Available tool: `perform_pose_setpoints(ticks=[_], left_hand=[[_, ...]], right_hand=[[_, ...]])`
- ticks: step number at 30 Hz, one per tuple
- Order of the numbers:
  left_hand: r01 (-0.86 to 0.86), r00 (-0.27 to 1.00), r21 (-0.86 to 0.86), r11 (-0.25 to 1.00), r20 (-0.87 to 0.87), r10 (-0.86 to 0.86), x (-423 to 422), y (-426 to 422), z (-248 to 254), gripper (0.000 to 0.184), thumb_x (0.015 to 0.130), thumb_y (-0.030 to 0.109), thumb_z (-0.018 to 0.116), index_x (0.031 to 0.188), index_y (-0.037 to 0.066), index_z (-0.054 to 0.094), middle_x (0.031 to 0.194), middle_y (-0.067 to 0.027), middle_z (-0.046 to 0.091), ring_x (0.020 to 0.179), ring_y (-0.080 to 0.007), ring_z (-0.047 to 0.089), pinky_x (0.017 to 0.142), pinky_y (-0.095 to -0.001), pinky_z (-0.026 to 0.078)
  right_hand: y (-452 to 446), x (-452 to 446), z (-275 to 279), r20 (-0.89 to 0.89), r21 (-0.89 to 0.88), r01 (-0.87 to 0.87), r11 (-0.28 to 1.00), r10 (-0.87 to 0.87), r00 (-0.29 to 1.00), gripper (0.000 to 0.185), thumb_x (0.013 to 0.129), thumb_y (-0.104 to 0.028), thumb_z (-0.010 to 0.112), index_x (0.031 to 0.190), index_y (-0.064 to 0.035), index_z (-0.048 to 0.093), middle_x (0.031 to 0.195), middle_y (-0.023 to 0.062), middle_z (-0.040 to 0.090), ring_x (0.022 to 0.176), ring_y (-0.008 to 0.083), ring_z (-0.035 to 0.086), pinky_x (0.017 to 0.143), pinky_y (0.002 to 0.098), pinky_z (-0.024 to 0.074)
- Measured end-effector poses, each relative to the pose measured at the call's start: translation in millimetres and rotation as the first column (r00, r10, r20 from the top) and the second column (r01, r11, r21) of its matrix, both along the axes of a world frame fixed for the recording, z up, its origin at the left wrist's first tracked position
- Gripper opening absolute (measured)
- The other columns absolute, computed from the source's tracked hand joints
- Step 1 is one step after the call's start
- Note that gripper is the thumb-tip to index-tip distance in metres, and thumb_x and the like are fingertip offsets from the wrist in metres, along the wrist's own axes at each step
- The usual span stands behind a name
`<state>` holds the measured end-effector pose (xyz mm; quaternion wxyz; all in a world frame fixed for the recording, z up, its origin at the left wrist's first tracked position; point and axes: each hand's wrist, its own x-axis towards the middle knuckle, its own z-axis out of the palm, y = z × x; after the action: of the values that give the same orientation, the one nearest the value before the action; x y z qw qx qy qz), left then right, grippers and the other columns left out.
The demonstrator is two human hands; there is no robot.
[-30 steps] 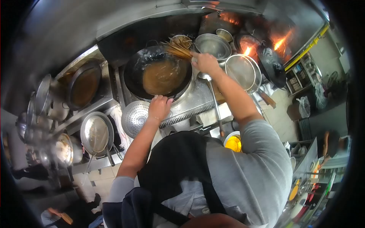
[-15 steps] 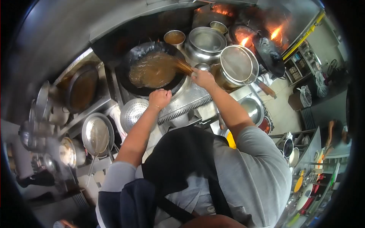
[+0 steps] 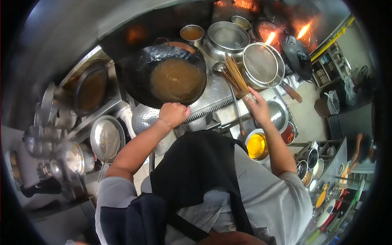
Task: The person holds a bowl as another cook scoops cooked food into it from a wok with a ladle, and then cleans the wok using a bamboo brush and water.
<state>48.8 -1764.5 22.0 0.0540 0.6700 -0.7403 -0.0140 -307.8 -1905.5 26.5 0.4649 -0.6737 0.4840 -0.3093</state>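
Observation:
A black wok sits on the stove, tilted so that the brown liquid in it pools toward the right. My left hand is closed at the wok's near edge, where its handle is hidden under my fingers. To the right of the wok, my right hand grips a bamboo wok brush by its bound end, bristles pointing up and away. A ladle lies beside the brush, its bowl near the bristles. Below my left hand rests a perforated strainer, partly covered.
Behind the brush stand a large metal pot and a small pot of brown liquid. A round mesh sieve rests at the right. Flames burn at the back right. A bowl of yellow liquid stands near my right forearm.
My right hand has lifted the brush out of the wok and moved right and toward me. The wok has tilted, and its liquid has shifted right. My left hand stays at its edge.

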Motion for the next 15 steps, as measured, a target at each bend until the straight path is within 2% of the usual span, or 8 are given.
perform_pose_setpoints(ticks=[1, 3, 6, 10, 13, 15], left_hand=[[0.013, 1.0, 0.008, 1.0, -0.002, -0.013, -3, 0, 2, 0.048, 0.101, 0.039, 0.056, 0.071, 0.008, 0.078, 0.077, -0.0147, 0.076, 0.071, -0.033, 0.075, 0.069, -0.0466, 0.06], [-0.005, 0.999, 0.027, 1.0, 0.034, 0.004, -8, 5, 4, 0.048, 0.101, 0.039, 0.056, 0.071, 0.008, 0.077, 0.076, -0.0145, 0.076, 0.069, -0.0333, 0.075, 0.068, -0.0463, 0.06], [0.01, 0.998, 0.08, 0.997, 0.055, -0.015, -12, 10, 11, 0.047, 0.101, 0.039, 0.057, 0.07, 0.009, 0.077, 0.075, -0.0142, 0.075, 0.069, -0.0333, 0.075, 0.066, -0.046, 0.06], [0.056, 0.99, 0.071, 0.996, 0.124, -0.065, -13, 14, 11, 0.046, 0.101, 0.038, 0.058, 0.07, 0.01, 0.077, 0.073, -0.0139, 0.075, 0.068, -0.0328, 0.075, 0.063, -0.0456, 0.059], [0.077, 0.988, 0.109, 0.991, 0.124, -0.09, -13, 15, 15, 0.044, 0.1, 0.036, 0.058, 0.07, 0.011, 0.077, 0.072, -0.0135, 0.074, 0.066, -0.0327, 0.075, 0.062, -0.0449, 0.059], [0.06, 0.989, 0.184, 0.981, 0.123, -0.084, -12, 11, 14, 0.043, 0.1, 0.039, 0.058, 0.074, 0.009, 0.076, 0.077, -0.0141, 0.074, 0.07, -0.0331, 0.073, 0.066, -0.0467, 0.058]], right_hand=[[12, 1, 9, 0.055, 0.154, 0.064, 0.986, -0.073, 0.996, 0.053, 0.102, -0.016, 0.067, 0.154, -0.0136, 0.055, 0.081, -0.0007, 0.065, 0.05, 0.0058, 0.048, 0.042, 0.0241, 0.0383], [28, -1, 6, 0.041, 0.199, 0.094, 0.976, -0.105, 0.994, 0.053, 0.102, -0.015, 0.066, 0.154, -0.0141, 0.055, 0.081, -0.0019, 0.064, 0.052, 0.0048, 0.048, 0.043, 0.0239, 0.0389], [46, -6, -13, 0.132, 0.234, 0.173, 0.957, -0.207, 0.969, 0.053, 0.103, -0.015, 0.065, 0.155, -0.0147, 0.054, 0.084, -0.0025, 0.064, 0.053, 0.0038, 0.048, 0.044, 0.0233, 0.0394], [56, -12, -29, 0.116, 0.256, 0.198, 0.946, -0.234, 0.965, 0.053, 0.104, -0.015, 0.064, 0.156, -0.014, 0.052, 0.085, -0.0016, 0.065, 0.054, 0.0042, 0.051, 0.043, 0.0236, 0.0392], [57, -18, -55, 0.12, 0.067, 0.173, 0.983, -0.18, 0.976, 0.053, 0.105, -0.015, 0.064, 0.156, -0.0127, 0.051, 0.086, 0.0003, 0.066, 0.053, 0.0056, 0.053, 0.042, 0.0238, 0.0388], [60, -16, -51, 0.188, 0.143, 0.179, 0.973, -0.205, 0.961, 0.053, 0.105, -0.014, 0.064, 0.156, -0.012, 0.05, 0.084, 0.0017, 0.067, 0.051, 0.0072, 0.054, 0.04, 0.0244, 0.0386]])
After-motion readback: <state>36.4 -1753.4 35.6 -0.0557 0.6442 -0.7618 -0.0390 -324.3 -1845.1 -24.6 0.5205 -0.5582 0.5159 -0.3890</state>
